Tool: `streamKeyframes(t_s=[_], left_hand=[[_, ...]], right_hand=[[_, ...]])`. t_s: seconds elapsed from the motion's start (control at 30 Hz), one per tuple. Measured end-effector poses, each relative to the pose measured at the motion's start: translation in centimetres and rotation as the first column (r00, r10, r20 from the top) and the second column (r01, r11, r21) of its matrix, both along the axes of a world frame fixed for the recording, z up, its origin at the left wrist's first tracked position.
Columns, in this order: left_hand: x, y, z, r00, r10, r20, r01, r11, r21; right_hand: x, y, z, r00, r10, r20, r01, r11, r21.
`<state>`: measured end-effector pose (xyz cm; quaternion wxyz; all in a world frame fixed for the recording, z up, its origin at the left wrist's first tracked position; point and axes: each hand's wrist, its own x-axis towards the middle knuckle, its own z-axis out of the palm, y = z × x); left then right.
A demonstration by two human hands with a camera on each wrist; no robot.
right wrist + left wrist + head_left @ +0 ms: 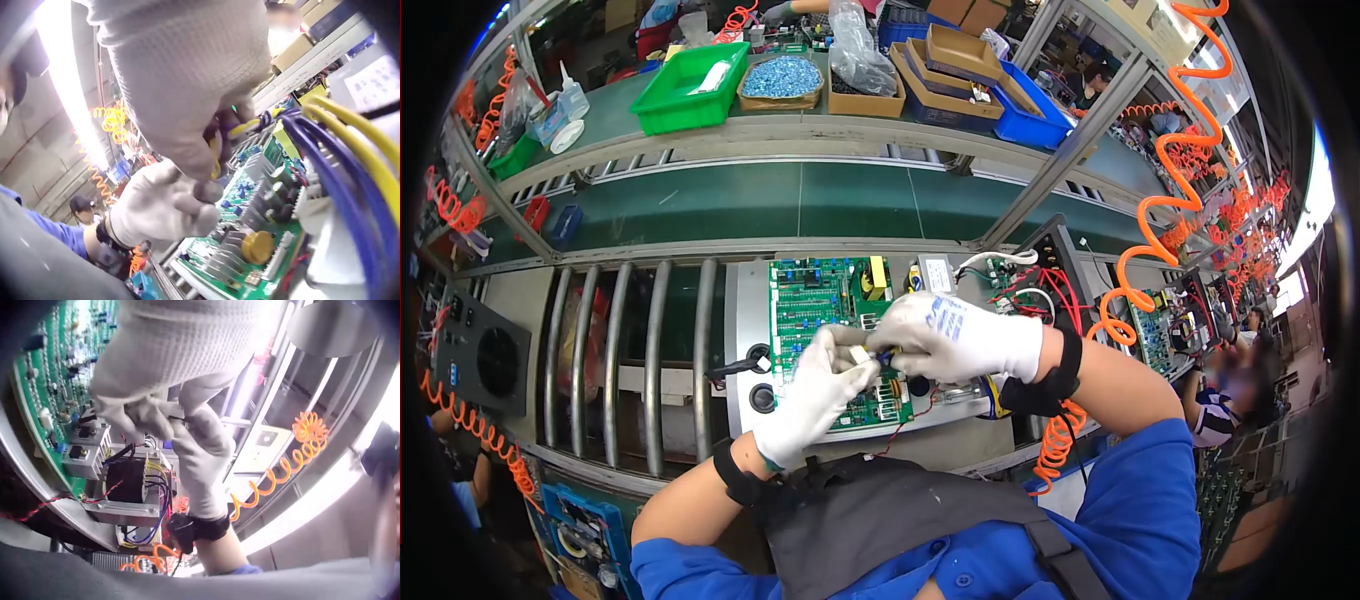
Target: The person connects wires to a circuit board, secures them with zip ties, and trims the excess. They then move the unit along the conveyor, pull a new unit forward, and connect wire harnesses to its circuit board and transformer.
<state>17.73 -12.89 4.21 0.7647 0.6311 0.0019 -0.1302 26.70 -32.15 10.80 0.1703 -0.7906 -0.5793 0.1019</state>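
Both hands wear white gloves and meet over a green circuit board [800, 300]. My left hand [815, 385] pinches a small white connector [859, 354] between thumb and fingers. Close beside it, my right hand [950, 340] grips yellow and blue wires [247, 128], its fingertips curled round them. In the right wrist view my left hand [162, 206] is just below the right one, fingers bent. The left wrist view has my right hand [203, 456] against the left fingers, which partly hide the connector. Heat sinks [87, 456] and a black transformer [127, 480] lie below the hands.
Metal rollers [660, 360] run left of the board's metal chassis [745, 290]. An orange coiled hose [1165, 210] hangs at the right. A green bin [690, 90] and cardboard boxes [865, 100] stand on the shelf beyond. A black box [485, 350] sits far left.
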Motion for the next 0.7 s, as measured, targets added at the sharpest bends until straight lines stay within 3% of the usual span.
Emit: streamKeyframes(t_s=[0.07, 0.1, 0.13, 0.23, 0.3, 0.33, 0.4, 0.43, 0.47, 0.53, 0.6, 0.7], left_hand=[[-0.2, -0.1, 0.5, 0.995, 0.068, -0.074, -0.064, 0.996, 0.055], [-0.4, 0.1, 0.5, 0.981, 0.071, 0.183, -0.109, 0.972, 0.21], [-0.7, 0.2, 0.6, 0.904, 0.03, 0.426, -0.19, 0.921, 0.339], [-0.6, 0.2, 1.0, 0.905, 0.02, 0.425, -0.171, 0.931, 0.322], [-0.1, 0.4, 1.3, 0.9, -0.001, 0.436, -0.153, 0.936, 0.318], [0.1, 0.9, 1.0, 0.903, 0.003, 0.43, -0.148, 0.941, 0.305], [0.2, 2.8, -0.1, 0.823, -0.063, 0.565, -0.327, 0.76, 0.562], [0.1, 4.1, -0.7, 0.788, -0.095, 0.608, -0.376, 0.707, 0.599], [-0.5, 5.2, -0.6, 0.802, -0.177, 0.571, -0.363, 0.614, 0.701], [-1.8, 6.4, -2.2, 0.807, -0.262, 0.53, -0.318, 0.564, 0.763], [-2.5, 7.1, -2.9, 0.805, -0.345, 0.482, -0.25, 0.54, 0.804], [-2.7, 7.7, -4.4, 0.774, -0.379, 0.507, -0.269, 0.528, 0.806]], right_hand=[[0.6, 0.5, 0.7, 0.911, -0.165, -0.379, 0.138, 0.986, -0.098], [0.9, 0.7, 0.8, 0.909, -0.161, -0.384, 0.129, 0.986, -0.108], [0.7, 1.4, 1.9, 0.837, -0.235, -0.494, 0.161, 0.969, -0.187], [1.7, 1.4, -0.1, 0.832, -0.159, -0.531, 0.024, 0.967, -0.252], [0.6, 1.1, -0.3, 0.742, -0.334, -0.582, 0.211, 0.939, -0.27], [0.6, 0.4, -0.4, 0.737, -0.344, -0.582, 0.212, 0.935, -0.285], [0.7, -1.4, -0.9, 0.826, -0.429, -0.365, 0.32, 0.891, -0.322], [-0.1, -0.8, 1.0, 0.861, -0.448, -0.24, 0.331, 0.852, -0.405], [-0.2, -0.7, 0.2, 0.95, -0.311, -0.037, 0.262, 0.853, -0.451], [-0.9, -0.3, -2.6, 0.946, -0.22, 0.24, 0.303, 0.866, -0.399], [-0.8, -0.2, -3.2, 0.937, -0.206, 0.282, 0.315, 0.848, -0.427], [-0.5, 0.6, -3.0, 0.931, -0.15, 0.333, 0.301, 0.832, -0.466]])
